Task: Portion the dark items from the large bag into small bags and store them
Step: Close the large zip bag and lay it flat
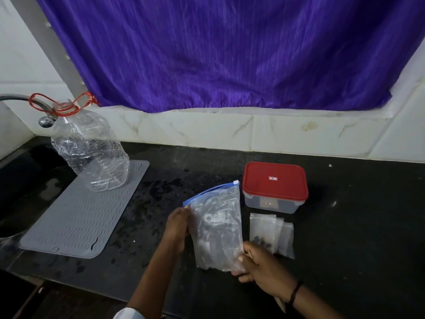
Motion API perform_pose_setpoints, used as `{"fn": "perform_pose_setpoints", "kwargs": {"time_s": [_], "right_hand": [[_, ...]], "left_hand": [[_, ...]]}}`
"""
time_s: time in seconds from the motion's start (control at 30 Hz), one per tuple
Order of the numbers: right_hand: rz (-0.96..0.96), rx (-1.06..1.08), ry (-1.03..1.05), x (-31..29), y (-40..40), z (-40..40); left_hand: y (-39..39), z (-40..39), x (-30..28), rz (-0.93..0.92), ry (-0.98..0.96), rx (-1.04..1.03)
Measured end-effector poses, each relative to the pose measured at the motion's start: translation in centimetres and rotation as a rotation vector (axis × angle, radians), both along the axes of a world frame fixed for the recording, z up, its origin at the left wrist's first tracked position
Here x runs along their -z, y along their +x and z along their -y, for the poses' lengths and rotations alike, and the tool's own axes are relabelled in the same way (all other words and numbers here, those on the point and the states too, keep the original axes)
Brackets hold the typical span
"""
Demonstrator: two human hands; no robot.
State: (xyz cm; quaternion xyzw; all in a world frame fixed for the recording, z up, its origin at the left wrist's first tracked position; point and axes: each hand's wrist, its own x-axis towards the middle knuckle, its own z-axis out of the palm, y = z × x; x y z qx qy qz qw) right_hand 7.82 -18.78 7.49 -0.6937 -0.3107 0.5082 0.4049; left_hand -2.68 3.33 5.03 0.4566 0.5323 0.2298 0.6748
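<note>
A large clear zip bag (217,226) with a blue slider strip lies on the black counter, its sealed edge pointing away from me. My left hand (178,224) holds its left edge near the blue strip. My right hand (259,264) pinches the bag's lower right corner. Dark items show faintly through the plastic. To the right lie several small clear bags (271,233), overlapping; dark items (262,241) sit in the bottom of the front one. A clear box with a red lid (274,183) stands behind them, closed.
A grey ribbed mat (80,215) lies to the left with a crumpled clear water jug (89,148) on its far end. A sink (20,180) and tap are at the far left. A purple curtain (230,54) hangs over the tiled wall behind.
</note>
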Motion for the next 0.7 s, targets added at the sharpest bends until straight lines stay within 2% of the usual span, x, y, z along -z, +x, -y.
{"fn": "perform_pose_setpoints", "kwargs": {"time_s": [0.17, 0.27, 0.3, 0.37, 0.4, 0.47, 0.6, 0.7], "right_hand": [[-0.037, 0.008, -0.117, -0.2, 0.4, 0.5], [-0.004, -0.054, -0.199, -0.6, 0.1, 0.8], [0.124, -0.097, -0.232, -0.8, 0.1, 0.8], [0.564, -0.133, -0.268, -1.6, 0.7, 0.7], [0.754, -0.094, -0.223, -2.3, 1.0, 0.4], [0.920, 0.000, -0.039, -4.3, 1.9, -0.4], [1.000, -0.003, 0.344, -8.8, 3.2, -3.5], [0.932, -0.134, 0.410, -11.3, 3.5, -6.3]], "left_hand": [[0.3, -0.1, -1.5, 0.098, 0.194, -0.179], [0.3, 0.7, -2.6, 0.086, 0.394, -0.181], [0.3, 1.1, -3.0, 0.082, 0.477, -0.155], [0.1, 1.8, -4.1, 0.094, 0.628, -0.096], [0.0, 2.1, -4.7, 0.104, 0.705, -0.058], [-0.2, 2.5, -5.5, 0.120, 0.850, 0.020], [-0.3, 3.4, -6.3, 0.130, 1.058, 0.203], [-0.1, 4.3, -7.0, 0.161, 1.199, 0.320]]}}
